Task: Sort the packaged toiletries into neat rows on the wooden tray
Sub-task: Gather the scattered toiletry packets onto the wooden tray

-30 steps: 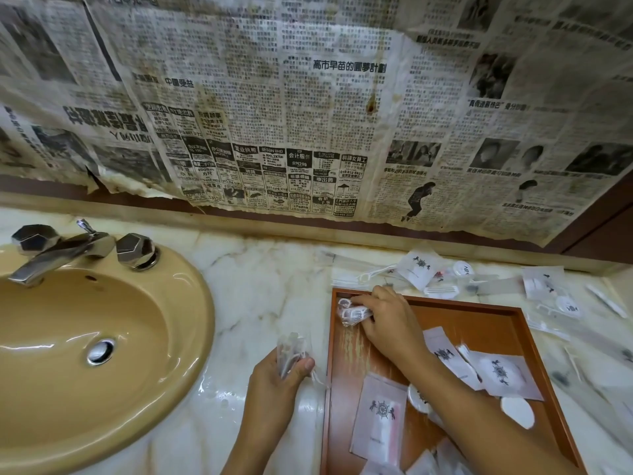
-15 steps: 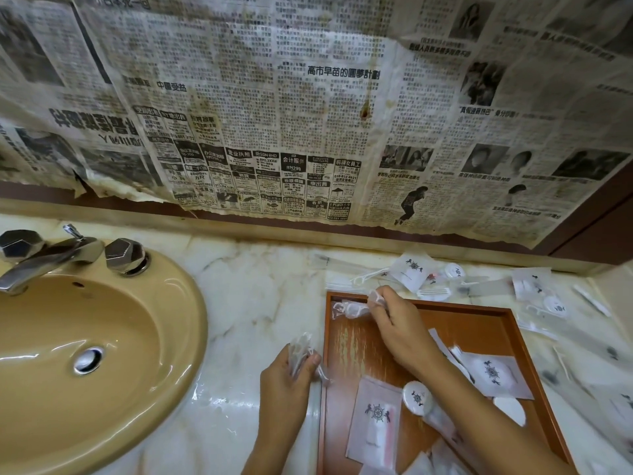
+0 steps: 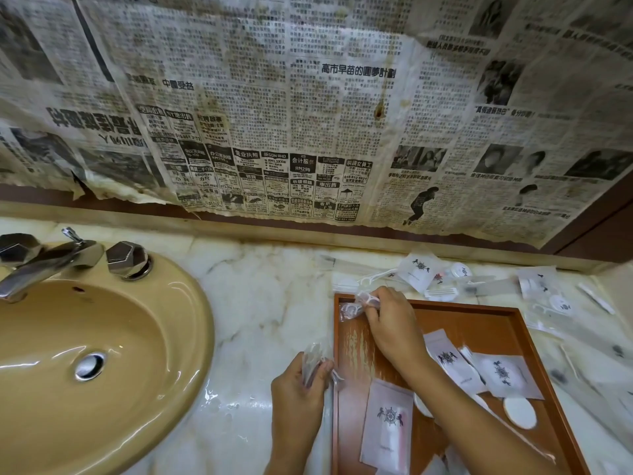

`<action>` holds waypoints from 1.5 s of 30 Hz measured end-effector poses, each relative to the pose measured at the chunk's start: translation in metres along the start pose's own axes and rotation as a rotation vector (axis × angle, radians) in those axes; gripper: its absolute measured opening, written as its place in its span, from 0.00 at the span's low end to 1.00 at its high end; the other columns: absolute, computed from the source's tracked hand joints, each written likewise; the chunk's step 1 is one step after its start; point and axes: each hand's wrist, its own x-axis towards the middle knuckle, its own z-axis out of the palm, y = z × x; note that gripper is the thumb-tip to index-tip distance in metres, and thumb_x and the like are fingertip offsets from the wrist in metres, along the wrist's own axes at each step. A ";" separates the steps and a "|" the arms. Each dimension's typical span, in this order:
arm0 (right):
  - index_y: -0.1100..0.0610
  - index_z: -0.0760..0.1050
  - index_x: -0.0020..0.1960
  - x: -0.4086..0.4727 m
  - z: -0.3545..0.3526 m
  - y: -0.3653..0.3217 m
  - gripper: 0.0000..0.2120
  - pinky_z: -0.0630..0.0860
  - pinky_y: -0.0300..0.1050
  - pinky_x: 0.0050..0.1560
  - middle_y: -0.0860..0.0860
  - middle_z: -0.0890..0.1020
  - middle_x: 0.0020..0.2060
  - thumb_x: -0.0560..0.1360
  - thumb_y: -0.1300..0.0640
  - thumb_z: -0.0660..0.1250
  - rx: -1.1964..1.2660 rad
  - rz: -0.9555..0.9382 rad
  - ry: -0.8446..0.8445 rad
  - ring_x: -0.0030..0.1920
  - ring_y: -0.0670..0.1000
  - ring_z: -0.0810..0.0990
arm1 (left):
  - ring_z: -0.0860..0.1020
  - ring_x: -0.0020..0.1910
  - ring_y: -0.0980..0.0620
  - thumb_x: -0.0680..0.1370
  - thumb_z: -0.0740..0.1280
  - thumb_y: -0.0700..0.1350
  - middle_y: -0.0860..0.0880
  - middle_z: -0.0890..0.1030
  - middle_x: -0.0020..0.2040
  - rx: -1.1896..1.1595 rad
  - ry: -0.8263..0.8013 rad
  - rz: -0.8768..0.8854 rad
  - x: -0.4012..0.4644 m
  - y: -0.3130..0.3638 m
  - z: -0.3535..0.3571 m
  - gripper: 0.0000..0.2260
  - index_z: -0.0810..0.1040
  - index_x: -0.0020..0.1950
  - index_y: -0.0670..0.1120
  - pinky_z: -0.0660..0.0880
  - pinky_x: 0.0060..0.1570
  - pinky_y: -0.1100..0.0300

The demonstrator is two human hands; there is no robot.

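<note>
While the right hand point(image 3: 388, 325) pinches a clear floss-pick packet point(image 3: 369, 298) at the wooden tray's point(image 3: 486, 311) far left corner, a second packet point(image 3: 348, 310) lies just beside it. A second ago only one packet was at that corner, so a row looks begun along the far edge. Its grip is pressed on the packet, not spread. The left hand point(image 3: 301, 389) holds more clear packets point(image 3: 313, 363) over the marble worktop point(image 3: 267, 303), near the tray's left rim. Printed sachets point(image 3: 387, 423) lie unsorted on the tray; other toiletries point(image 3: 421, 270) wait behind it.
</note>
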 end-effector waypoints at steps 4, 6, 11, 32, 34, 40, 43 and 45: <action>0.55 0.72 0.45 -0.001 0.002 -0.004 0.02 0.69 0.47 0.46 0.50 0.76 0.41 0.76 0.59 0.64 -0.057 -0.010 0.030 0.44 0.51 0.72 | 0.81 0.36 0.55 0.75 0.73 0.44 0.54 0.83 0.34 -0.020 -0.018 -0.002 0.001 -0.002 0.000 0.05 0.82 0.40 0.52 0.77 0.37 0.64; 0.55 0.73 0.44 -0.001 0.003 -0.004 0.02 0.69 0.47 0.45 0.50 0.76 0.41 0.74 0.60 0.66 -0.079 -0.022 0.045 0.45 0.52 0.73 | 0.81 0.36 0.55 0.75 0.73 0.44 0.54 0.83 0.35 -0.025 -0.027 0.000 0.001 -0.003 0.000 0.05 0.82 0.40 0.51 0.77 0.38 0.63; 0.56 0.78 0.44 -0.003 0.007 -0.005 0.05 0.68 0.47 0.45 0.51 0.77 0.40 0.70 0.62 0.71 -0.144 -0.027 0.067 0.46 0.55 0.75 | 0.81 0.38 0.52 0.76 0.73 0.45 0.53 0.83 0.35 -0.012 -0.050 0.025 0.004 -0.008 0.000 0.03 0.82 0.42 0.49 0.77 0.39 0.60; 0.52 0.68 0.47 -0.009 -0.023 -0.015 0.02 0.72 0.52 0.48 0.48 0.74 0.43 0.75 0.56 0.58 0.055 0.041 0.005 0.48 0.51 0.71 | 0.78 0.33 0.55 0.76 0.72 0.48 0.54 0.80 0.32 0.033 -0.054 0.071 0.004 -0.009 -0.001 0.06 0.79 0.41 0.49 0.71 0.31 0.68; 0.52 0.68 0.47 -0.009 -0.029 -0.013 0.03 0.73 0.53 0.46 0.48 0.74 0.41 0.78 0.56 0.56 0.103 0.025 -0.015 0.46 0.51 0.72 | 0.79 0.35 0.53 0.76 0.72 0.48 0.52 0.80 0.32 0.041 -0.046 0.076 0.004 -0.009 0.001 0.07 0.79 0.41 0.48 0.72 0.32 0.67; 0.54 0.73 0.49 -0.001 -0.031 -0.010 0.07 0.72 0.45 0.46 0.48 0.77 0.43 0.81 0.59 0.57 0.103 -0.009 -0.097 0.47 0.48 0.74 | 0.79 0.35 0.52 0.76 0.72 0.48 0.52 0.81 0.33 0.053 -0.023 0.086 0.002 -0.010 0.003 0.06 0.79 0.41 0.49 0.75 0.33 0.62; 0.55 0.76 0.52 0.002 -0.024 -0.014 0.07 0.70 0.41 0.48 0.49 0.78 0.47 0.81 0.59 0.58 0.123 0.006 -0.126 0.50 0.48 0.74 | 0.79 0.34 0.52 0.76 0.72 0.48 0.51 0.80 0.32 0.067 -0.023 0.092 0.002 -0.010 0.004 0.07 0.79 0.40 0.49 0.74 0.32 0.62; 0.56 0.76 0.52 0.003 -0.019 -0.017 0.07 0.72 0.43 0.49 0.50 0.78 0.47 0.81 0.60 0.59 0.143 0.008 -0.121 0.50 0.49 0.75 | 0.79 0.33 0.52 0.76 0.72 0.48 0.51 0.80 0.31 0.062 -0.014 0.092 0.001 -0.008 0.005 0.07 0.79 0.39 0.50 0.73 0.31 0.64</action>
